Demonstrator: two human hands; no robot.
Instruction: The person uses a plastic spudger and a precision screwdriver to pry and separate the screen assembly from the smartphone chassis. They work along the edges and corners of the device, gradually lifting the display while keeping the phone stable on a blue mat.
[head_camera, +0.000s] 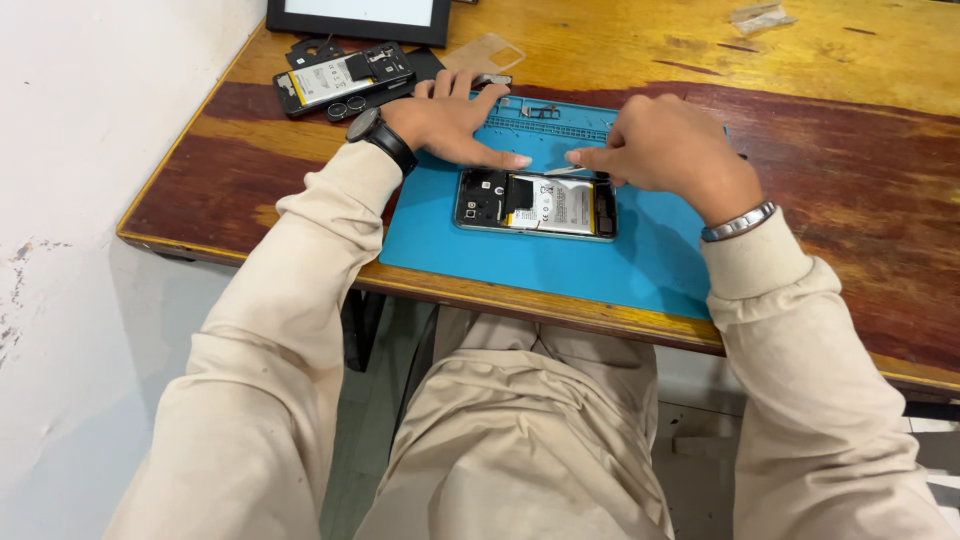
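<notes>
Two hands: left hand (450, 120) flat, steadying opened phone (536, 204); right hand (668, 150) fingers pinch thin tool (566, 171), slip could puncture battery (560, 203).

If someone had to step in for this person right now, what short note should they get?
Left hand: flat on the blue mat, fingertips at the top edge of the opened phone.
Right hand: pinching a thin tool at the phone's upper edge.
Done: back cover is off, battery and boards exposed.
Left: whatever the tool is working at is not free yet.
A second opened phone lies at the wooden table's far left.
</notes>
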